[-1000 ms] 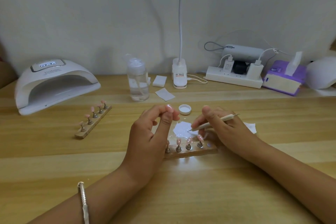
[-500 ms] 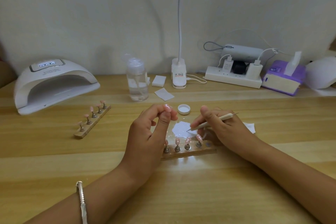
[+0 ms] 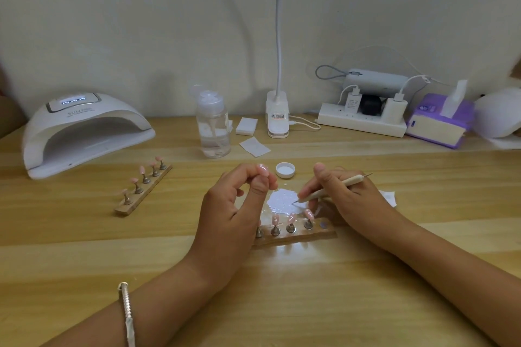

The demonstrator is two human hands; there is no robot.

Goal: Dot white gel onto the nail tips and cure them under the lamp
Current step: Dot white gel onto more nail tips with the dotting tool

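Nail tips (image 3: 291,217), pink, glossy, on wooden holder (image 3: 298,236)

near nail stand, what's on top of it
Three pink nail tips on metal pegs show on the stand, plus a fourth peg at the left hand's edge. The hand covers the stand's left end, so anything there is hidden.
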